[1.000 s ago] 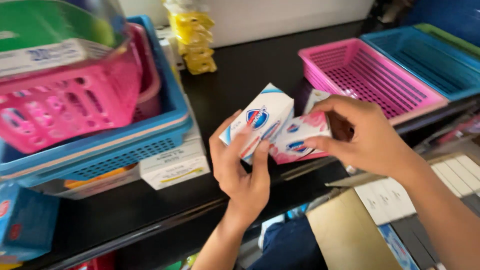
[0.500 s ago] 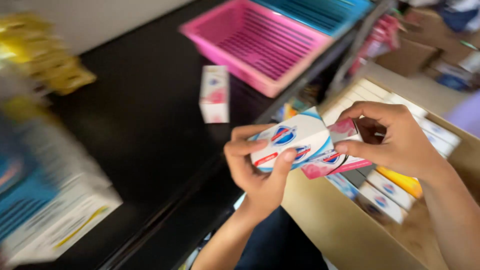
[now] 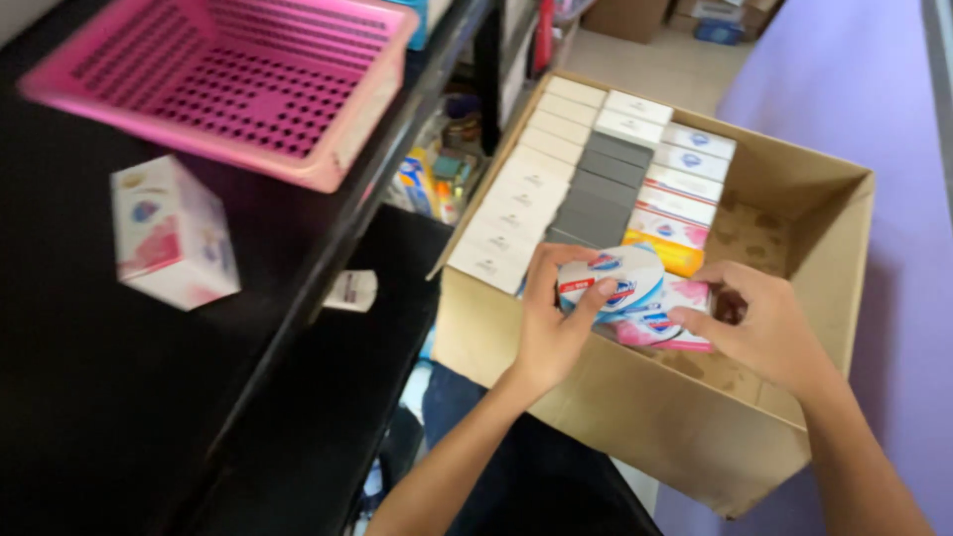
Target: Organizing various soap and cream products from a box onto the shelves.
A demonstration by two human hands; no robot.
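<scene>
hands (image 3: 655, 318) with soap boxes (image 3: 635, 298) now over cardboard box (image 3: 794, 189)

We counted two hands, left hand (image 3: 549, 328) and right hand (image 3: 764, 328), holding two small boxes: one white-and-blue box (image 3: 612, 279), one pink box (image 3: 667, 326). One cardboard carton (image 3: 655, 417), one pink basket (image 3: 228, 79), one pink-and-white box (image 3: 171, 233) on one black shelf (image 3: 89, 397).

Soft, even daylight fills the scene, brightest on the pale floor beyond the cardboard box (image 3: 784, 417). The black shelf (image 3: 109, 397) left of the box stays dim, with deep shadow beneath it. No hard glare shows. Motion blur smears the pink-and-white carton (image 3: 171, 233) on the shelf and the pink basket (image 3: 228, 84) above it. The small packs inside the box look soft, their printing unreadable.
</scene>
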